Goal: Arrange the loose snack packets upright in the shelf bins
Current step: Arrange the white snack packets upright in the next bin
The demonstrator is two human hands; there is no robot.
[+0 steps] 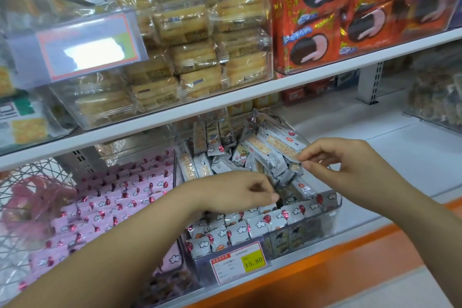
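On white lower shelf [400,157], clear plastic bin [335,205] is holding silver balloon-print snack packets [262,222]: front rows standing, back heap loose. Right hand [350,165] is pinching end of one loose silver-orange packet [280,145], likely for uprighting. Left hand [235,190] is curling over heap; grip unclear.

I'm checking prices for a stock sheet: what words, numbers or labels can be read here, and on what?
"15. 80": yellow patch of the price tag on the clear bin front.
Rest of that tag: too small to read.
The upper label holder: washed out by glare.
Print on the red cookie packs and grey snack packets: blurred, unreadable.
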